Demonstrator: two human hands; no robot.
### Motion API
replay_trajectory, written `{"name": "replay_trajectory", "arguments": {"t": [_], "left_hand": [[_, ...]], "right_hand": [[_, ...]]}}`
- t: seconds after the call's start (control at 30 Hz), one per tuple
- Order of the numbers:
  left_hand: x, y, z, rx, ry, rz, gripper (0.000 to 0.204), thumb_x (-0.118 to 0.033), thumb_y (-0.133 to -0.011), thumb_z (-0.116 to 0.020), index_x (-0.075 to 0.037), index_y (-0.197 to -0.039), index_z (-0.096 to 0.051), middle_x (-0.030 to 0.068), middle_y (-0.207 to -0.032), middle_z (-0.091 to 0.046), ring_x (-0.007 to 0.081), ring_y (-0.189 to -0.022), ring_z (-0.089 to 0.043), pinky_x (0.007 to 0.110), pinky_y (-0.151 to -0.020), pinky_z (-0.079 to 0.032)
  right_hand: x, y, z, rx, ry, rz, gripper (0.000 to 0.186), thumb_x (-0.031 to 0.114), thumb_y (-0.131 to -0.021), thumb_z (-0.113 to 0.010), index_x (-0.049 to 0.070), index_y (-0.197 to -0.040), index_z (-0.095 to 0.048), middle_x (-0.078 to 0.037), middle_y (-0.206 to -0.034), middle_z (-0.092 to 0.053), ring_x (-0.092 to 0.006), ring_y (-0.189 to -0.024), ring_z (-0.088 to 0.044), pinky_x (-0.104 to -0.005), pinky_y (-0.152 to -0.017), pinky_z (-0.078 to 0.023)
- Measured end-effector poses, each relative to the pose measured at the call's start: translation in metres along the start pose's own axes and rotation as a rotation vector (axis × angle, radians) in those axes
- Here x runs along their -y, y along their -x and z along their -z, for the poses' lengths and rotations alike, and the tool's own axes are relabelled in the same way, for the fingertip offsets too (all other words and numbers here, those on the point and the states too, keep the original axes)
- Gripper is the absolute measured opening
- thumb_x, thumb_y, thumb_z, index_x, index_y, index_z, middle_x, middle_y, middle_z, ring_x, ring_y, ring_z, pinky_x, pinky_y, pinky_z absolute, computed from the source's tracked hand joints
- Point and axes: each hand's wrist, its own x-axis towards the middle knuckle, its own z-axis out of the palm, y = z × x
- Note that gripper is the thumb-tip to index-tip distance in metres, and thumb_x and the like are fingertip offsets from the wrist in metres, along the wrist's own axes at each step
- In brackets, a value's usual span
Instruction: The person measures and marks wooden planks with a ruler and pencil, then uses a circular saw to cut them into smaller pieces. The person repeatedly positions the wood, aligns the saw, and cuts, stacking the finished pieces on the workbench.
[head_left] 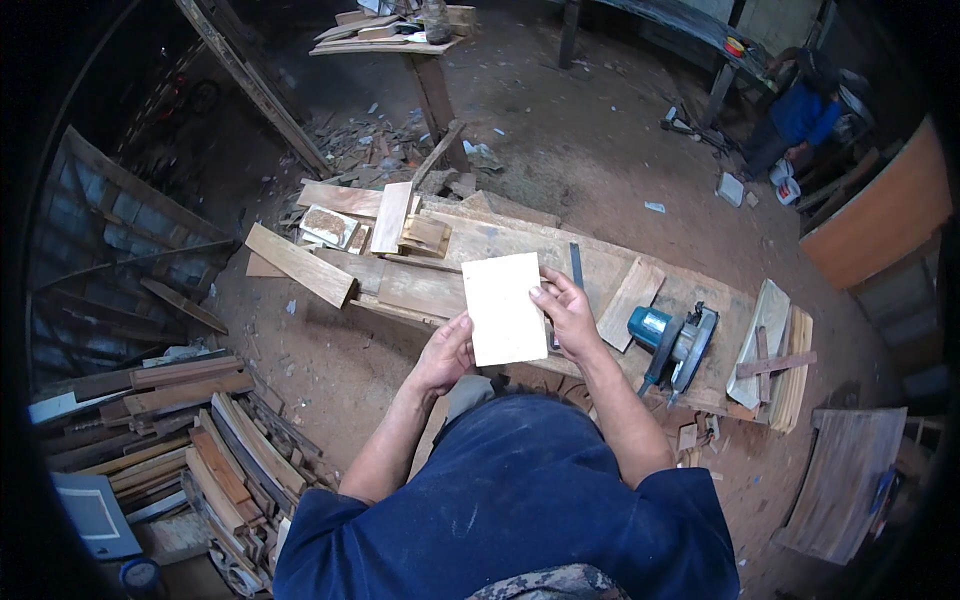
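Note:
A pale rectangular board (506, 310), cream-white and flat, is held up in front of me over the near edge of the workbench (500, 238). My left hand (446, 354) grips its lower left edge. On the upper right edge, my right hand (568, 312) has its thumb on the board's face and its fingers behind. Whether the board is wood or another sheet material I cannot tell. A dark metal ruler or square (576, 265) lies on the bench just beyond my right hand. To the right rests a teal circular saw (672, 340).
Planks (300, 262) and a small wood block (426, 235) lie at the bench's left end. Light boards (770, 352) lie at its right end. Stacked lumber (215, 450) fills the lower left. A person in blue (800, 115) bends near another table at the far right.

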Motion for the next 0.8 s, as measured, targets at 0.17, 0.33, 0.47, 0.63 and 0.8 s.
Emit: {"name": "replay_trajectory", "arguments": {"t": [0.17, 0.33, 0.47, 0.63, 0.8], "left_hand": [[0.006, 0.000, 0.003, -0.017, -0.008, 0.042, 0.054, -0.036, -0.110, -0.047, -0.001, -0.151, -0.041, 0.0110, -0.141, -0.060, 0.0199, -0.122, -0.064, 0.038, -0.104, -0.052], [0.003, 0.001, 0.008, -0.090, 0.004, 0.022, 0.054, -0.037, -0.110, -0.045, -0.001, -0.150, -0.043, 0.0124, -0.141, -0.060, 0.0221, -0.122, -0.064, 0.038, -0.103, -0.052], [0.000, 0.003, 0.013, -0.288, 0.189, -0.003, 0.048, -0.035, -0.109, -0.051, -0.001, -0.143, -0.050, 0.0130, -0.134, -0.064, 0.0221, -0.115, -0.066, 0.036, -0.097, -0.053], [0.054, -0.004, 0.124, -0.654, -0.325, 0.010, 0.036, -0.029, -0.107, -0.058, 0.002, -0.124, -0.065, 0.0068, -0.111, -0.071, 0.0136, -0.097, -0.064, 0.031, -0.085, -0.053], [0.051, -0.059, 0.248, -0.719, -0.660, -0.073, 0.038, -0.029, -0.104, -0.061, 0.004, -0.121, -0.068, 0.0094, -0.104, -0.074, 0.0148, -0.095, -0.065, 0.032, -0.085, -0.052]], "right_hand": [[-0.006, 0.005, 0.008, -0.019, 0.000, -0.001, 0.051, 0.012, -0.100, -0.066, -0.004, -0.144, -0.048, -0.015, -0.126, -0.068, -0.0168, -0.114, -0.065, -0.0323, -0.099, -0.051], [-0.020, 0.005, 0.009, -0.085, 0.014, -0.005, 0.052, 0.012, -0.095, -0.070, -0.003, -0.140, -0.047, -0.014, -0.123, -0.067, -0.0180, -0.111, -0.065, -0.0322, -0.098, -0.051], [-0.047, 0.018, -0.015, -0.238, 0.140, -0.046, 0.053, 0.011, -0.092, -0.071, -0.002, -0.136, -0.045, -0.015, -0.120, -0.066, -0.0207, -0.108, -0.065, -0.0330, -0.097, -0.052], [-0.132, 0.027, -0.005, -0.001, 0.435, -0.483, 0.054, 0.010, -0.094, -0.073, -0.002, -0.140, -0.047, -0.014, -0.124, -0.064, -0.0200, -0.116, -0.062, -0.0344, -0.100, -0.052], [-0.183, 0.042, 0.037, -0.168, 0.309, -0.501, 0.042, 0.014, -0.096, -0.071, -0.003, -0.132, -0.056, -0.015, -0.121, -0.066, -0.0184, -0.099, -0.068, -0.0315, -0.082, -0.056]]}}
